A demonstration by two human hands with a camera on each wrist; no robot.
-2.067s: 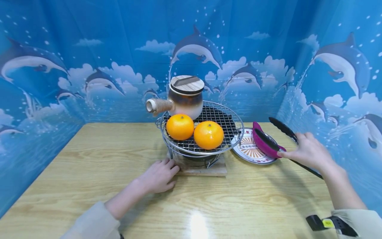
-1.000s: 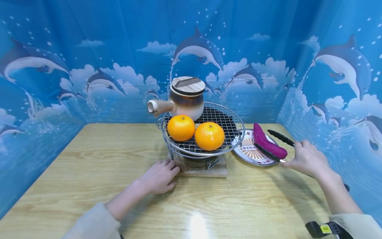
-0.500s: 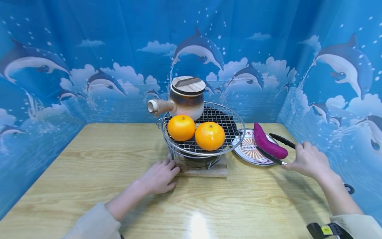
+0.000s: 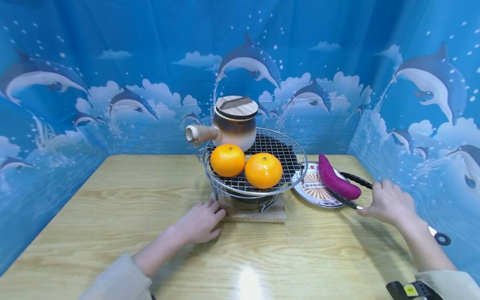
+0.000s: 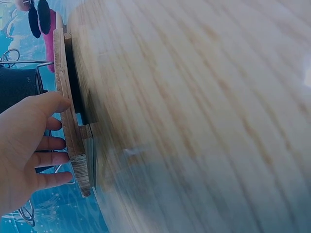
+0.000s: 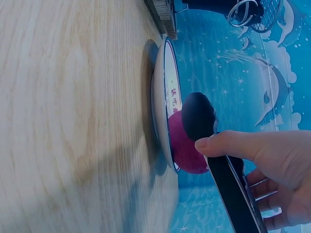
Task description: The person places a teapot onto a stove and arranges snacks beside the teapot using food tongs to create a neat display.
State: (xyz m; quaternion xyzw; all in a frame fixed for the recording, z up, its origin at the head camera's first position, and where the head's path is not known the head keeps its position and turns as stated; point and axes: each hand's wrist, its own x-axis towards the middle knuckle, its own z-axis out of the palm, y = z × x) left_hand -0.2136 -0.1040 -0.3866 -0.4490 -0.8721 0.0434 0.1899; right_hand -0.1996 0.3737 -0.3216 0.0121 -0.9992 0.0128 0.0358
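- The plate (image 4: 312, 195) bears the purple sweet potato (image 4: 336, 180), whose near end reaches the rim; the tongs (image 6: 232, 194) straddle it.
- The lidded pot (image 4: 235, 130) hides its contents; it stands on the round grill (image 4: 286, 152), behind two oranges (image 4: 263, 171).
- Right hand (image 4: 391, 203) pinches the tongs; left hand (image 4: 200, 221), fingers loosely spread, touches the wooden board (image 4: 255, 214) under the grill.
- Left of the grill, counter (image 4: 112, 200) stretches broadly to its edge.
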